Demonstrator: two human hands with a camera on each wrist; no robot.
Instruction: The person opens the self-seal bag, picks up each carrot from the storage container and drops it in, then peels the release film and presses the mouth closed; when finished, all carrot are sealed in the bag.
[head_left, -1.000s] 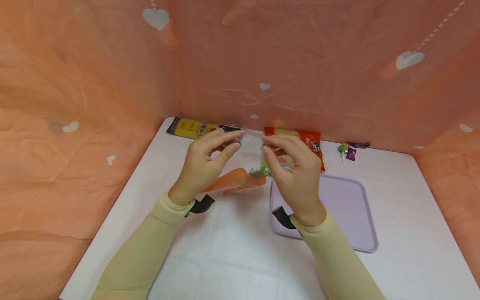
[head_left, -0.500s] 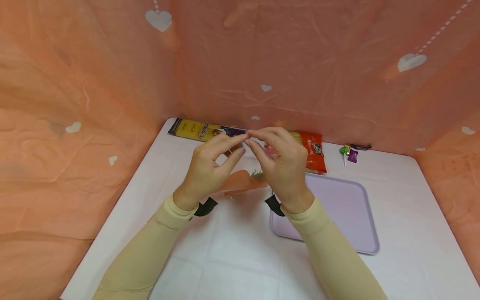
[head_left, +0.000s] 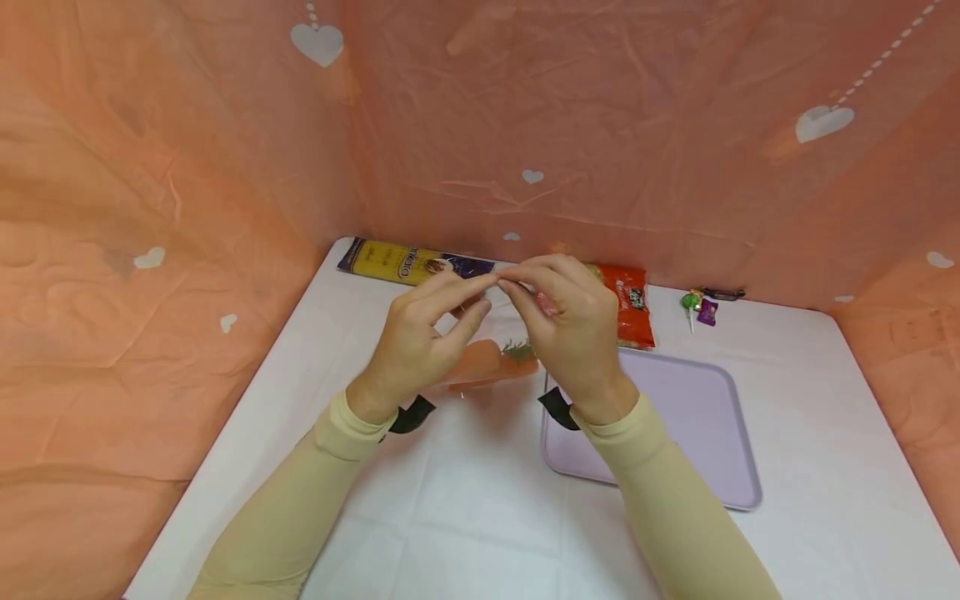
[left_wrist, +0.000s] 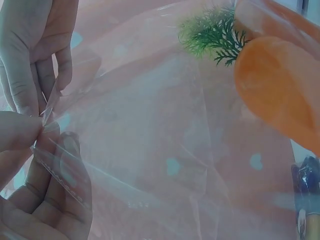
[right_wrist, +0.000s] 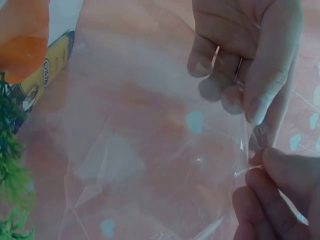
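A clear plastic bag (left_wrist: 150, 125) hangs from both hands above the table. Carrots (head_left: 476, 360) with green fronds (left_wrist: 215, 35) show through its film, low in the bag. My right hand (head_left: 573, 321) pinches the bag's top edge between thumb and index finger. My left hand (head_left: 423, 329) holds the same edge with bent fingers, its index fingertip meeting the right fingertips. Film stretches across the left hand's fingers (left_wrist: 50, 200) in the left wrist view. Part of the bag's rim is hidden by the fingers.
A lilac tray (head_left: 712, 433) lies right of the hands. Behind them are a yellow and blue packet (head_left: 405, 262) and a red packet (head_left: 633, 321). Back right lie a green lollipop (head_left: 691, 301), a purple candy (head_left: 707, 312) and a dark candy (head_left: 723, 294). Orange cloth (head_left: 450, 125) surrounds the table.
One second ago the hands were apart with film stretched between them. They have since come together until the fingertips meet, and have barely moved in the last half second.
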